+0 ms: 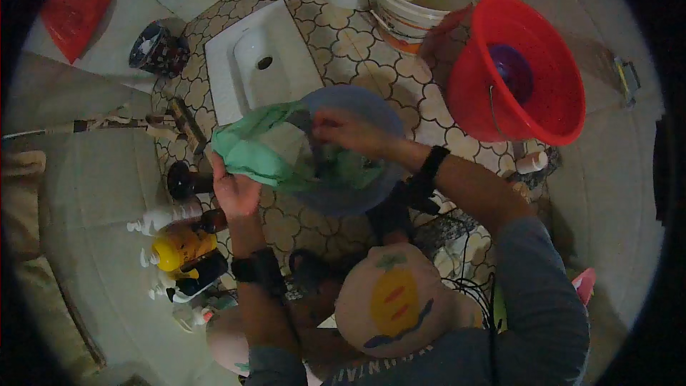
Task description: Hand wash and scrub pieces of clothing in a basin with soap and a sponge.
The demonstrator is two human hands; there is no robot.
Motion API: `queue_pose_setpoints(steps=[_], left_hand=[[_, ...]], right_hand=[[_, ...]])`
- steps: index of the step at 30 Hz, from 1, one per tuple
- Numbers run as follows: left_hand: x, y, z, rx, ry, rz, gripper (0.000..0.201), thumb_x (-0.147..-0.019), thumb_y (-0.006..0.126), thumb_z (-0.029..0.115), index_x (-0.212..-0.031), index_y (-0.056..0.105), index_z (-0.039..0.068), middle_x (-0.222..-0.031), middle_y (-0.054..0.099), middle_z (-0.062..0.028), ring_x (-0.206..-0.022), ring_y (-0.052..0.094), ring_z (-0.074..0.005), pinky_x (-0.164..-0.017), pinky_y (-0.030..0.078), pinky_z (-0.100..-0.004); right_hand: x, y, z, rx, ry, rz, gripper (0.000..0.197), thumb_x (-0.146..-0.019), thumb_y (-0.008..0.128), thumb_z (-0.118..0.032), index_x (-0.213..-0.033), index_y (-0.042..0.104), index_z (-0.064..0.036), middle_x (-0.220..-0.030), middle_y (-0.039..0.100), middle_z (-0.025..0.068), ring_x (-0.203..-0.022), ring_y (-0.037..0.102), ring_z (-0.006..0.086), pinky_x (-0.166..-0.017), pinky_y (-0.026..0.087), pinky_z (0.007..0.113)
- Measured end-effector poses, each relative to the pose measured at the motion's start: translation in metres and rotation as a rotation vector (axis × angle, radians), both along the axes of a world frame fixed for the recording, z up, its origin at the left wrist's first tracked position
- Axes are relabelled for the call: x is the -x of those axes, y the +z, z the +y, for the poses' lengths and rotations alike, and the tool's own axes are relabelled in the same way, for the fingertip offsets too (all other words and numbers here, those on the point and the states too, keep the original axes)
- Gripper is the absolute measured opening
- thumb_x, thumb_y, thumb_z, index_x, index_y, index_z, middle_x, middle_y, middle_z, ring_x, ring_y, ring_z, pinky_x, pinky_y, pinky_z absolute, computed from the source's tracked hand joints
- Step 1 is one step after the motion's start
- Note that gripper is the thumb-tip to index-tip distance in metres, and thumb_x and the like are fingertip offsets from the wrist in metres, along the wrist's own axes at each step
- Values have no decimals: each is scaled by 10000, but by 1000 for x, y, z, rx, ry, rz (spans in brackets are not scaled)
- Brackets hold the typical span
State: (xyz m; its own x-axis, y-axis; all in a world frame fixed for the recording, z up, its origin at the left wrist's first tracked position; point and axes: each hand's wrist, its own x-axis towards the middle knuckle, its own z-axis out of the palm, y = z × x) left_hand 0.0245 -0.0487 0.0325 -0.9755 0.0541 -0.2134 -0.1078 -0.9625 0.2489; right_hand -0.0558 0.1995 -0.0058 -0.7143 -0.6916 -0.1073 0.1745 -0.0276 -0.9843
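Note:
A light green cloth item (257, 144), with a pale patch and a dark part in it, is stretched over a blue-grey basin (382, 111) on the floor. My left hand (239, 189) holds its left end, with the upper fingers partly hidden behind the fabric. Bent fingers of my right hand (350, 132) are closed at the dark part, over the basin. Exactly what they pinch is hard to see, but they touch the item. More green fabric hangs down into the basin. Both wrists wear black bands.
A white squat toilet (250, 64) lies beyond the basin. To the right stands a red bucket (471, 104) with a purple bowl (511, 71) inside, near a white bucket (407, 21). Several bottles, one a yellow pump bottle (182, 246), line the left wall.

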Motion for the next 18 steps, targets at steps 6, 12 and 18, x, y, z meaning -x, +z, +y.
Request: queue_pose_setpoints(steps=[6,12,18], left_hand=[[-4,1,-9,1020,-70,-73,432,-891,482,304,-1228,432,38,-1188,492,-159,-1102,467,-307,-950,355,-444],[9,24,12,2153,341,-141,510,-832,587,279,-1209,417,-19,-1062,528,-192,-1040,488,-298,-886,381,-358],[13,71,58,1580,-293,77,328,-856,573,254,-1038,568,-19,-943,587,-35,-873,523,-105,-793,410,-238]], right_hand=[[23,93,4,-207,-155,309,228,-909,437,-271,-1008,473,-69,-897,484,-4,-819,473,114,-728,396,260],[11,162,-21,-170,46,633,203,-900,456,-246,-1010,480,-77,-887,499,45,-770,485,129,-700,401,263],[0,156,-13,-185,-28,431,233,-886,496,-234,-1029,471,-52,-908,529,45,-802,508,108,-713,431,271]])
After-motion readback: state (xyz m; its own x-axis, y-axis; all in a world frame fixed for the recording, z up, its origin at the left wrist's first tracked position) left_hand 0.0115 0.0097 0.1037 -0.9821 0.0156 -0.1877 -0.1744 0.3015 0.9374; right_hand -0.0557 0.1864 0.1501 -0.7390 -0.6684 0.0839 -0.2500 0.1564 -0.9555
